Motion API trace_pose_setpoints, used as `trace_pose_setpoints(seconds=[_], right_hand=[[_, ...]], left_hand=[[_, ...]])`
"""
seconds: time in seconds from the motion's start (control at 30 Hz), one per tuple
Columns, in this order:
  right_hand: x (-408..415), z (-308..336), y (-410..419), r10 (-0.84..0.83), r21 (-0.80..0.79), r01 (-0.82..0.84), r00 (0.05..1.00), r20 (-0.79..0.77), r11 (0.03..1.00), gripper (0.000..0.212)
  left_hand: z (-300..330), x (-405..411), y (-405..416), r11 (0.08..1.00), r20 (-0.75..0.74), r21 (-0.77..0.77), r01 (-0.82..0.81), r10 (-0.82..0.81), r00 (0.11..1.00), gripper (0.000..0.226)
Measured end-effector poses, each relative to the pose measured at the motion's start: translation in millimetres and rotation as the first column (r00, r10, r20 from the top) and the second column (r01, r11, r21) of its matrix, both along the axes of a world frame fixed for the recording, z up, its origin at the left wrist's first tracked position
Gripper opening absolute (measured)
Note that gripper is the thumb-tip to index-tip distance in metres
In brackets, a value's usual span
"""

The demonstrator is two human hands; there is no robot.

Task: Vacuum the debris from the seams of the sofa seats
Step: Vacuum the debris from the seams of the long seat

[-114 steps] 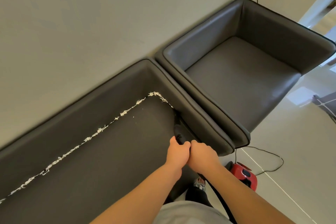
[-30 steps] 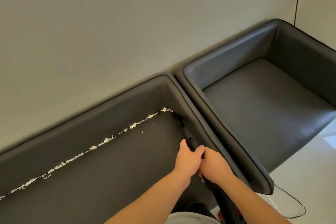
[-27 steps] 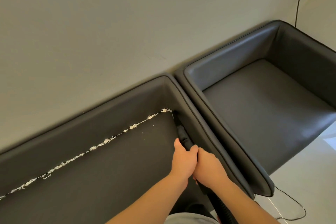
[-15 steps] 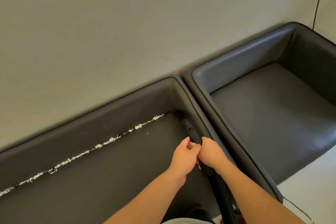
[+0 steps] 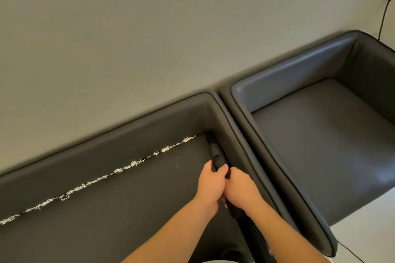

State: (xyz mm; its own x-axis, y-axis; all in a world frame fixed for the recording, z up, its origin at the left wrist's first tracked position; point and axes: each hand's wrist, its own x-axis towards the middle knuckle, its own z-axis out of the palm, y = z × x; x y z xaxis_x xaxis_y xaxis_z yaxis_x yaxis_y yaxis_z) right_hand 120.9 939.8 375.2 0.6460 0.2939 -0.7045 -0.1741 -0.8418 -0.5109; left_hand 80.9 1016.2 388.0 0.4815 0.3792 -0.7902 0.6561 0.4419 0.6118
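Both hands hold the black plastic vacuum nozzle [image 5: 216,155]. I see my left hand [image 5: 210,186] curled round it in front, and my right hand [image 5: 240,191] curled round it just behind, where the black ribbed hose [image 5: 255,239] starts. The two hands touch. The nozzle tip sits in the side seam of the long dark grey leather sofa seat [image 5: 128,209], near the back corner at 12 o'clock from my hands. White fluffy debris [image 5: 119,170] lies in a line along the back seam, running off toward 8 o'clock. A dark grey leather armchair [image 5: 320,139] stands at 2 o'clock.
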Motion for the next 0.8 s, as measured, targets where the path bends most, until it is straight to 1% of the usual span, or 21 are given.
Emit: trace_pose_setpoints(seconds=[0.07, 0.17, 0.23, 0.3, 0.37, 0.47, 0.63, 0.8], right_hand=[[21, 2, -4, -0.123, 0.08, 0.127, 0.991, -0.049, 0.989, 0.03], [62, 15, -9, -0.298, 0.209, 0.336, 0.935, -0.193, 0.918, 0.038], [90, 25, -9, -0.348, 0.244, 0.4, 0.909, -0.231, 0.884, 0.04], [115, 28, -4, -0.375, 0.24, 0.44, 0.886, -0.273, 0.865, 0.04], [136, 27, 8, -0.358, 0.211, 0.422, 0.89, -0.284, 0.882, 0.044], [162, 30, 37, -0.311, 0.189, 0.362, 0.916, -0.255, 0.913, 0.049], [173, 40, 77, -0.191, 0.175, 0.225, 0.962, -0.193, 0.958, 0.032], [152, 34, 78, -0.185, 0.166, 0.21, 0.97, -0.155, 0.963, 0.034]], left_hand=[[6, 18, 1, 1.0, 0.036, -0.018, 0.024, -0.024, 0.999, 0.044], [15, 48, -2, 0.998, 0.093, -0.042, 0.054, -0.05, 0.994, 0.039], [17, 64, -3, 0.993, 0.136, -0.045, 0.106, -0.099, 0.986, 0.037], [20, 75, -3, 0.988, 0.179, -0.053, 0.142, -0.13, 0.975, 0.03], [22, 81, 0, 0.987, 0.219, -0.056, 0.148, -0.133, 0.967, 0.032], [24, 91, 11, 0.99, 0.278, -0.096, 0.105, -0.075, 0.958, 0.042], [26, 97, 26, 0.982, 0.294, -0.187, -0.016, 0.071, 0.953, 0.038], [17, 78, 21, 0.967, 0.285, -0.241, -0.085, 0.154, 0.946, 0.04]])
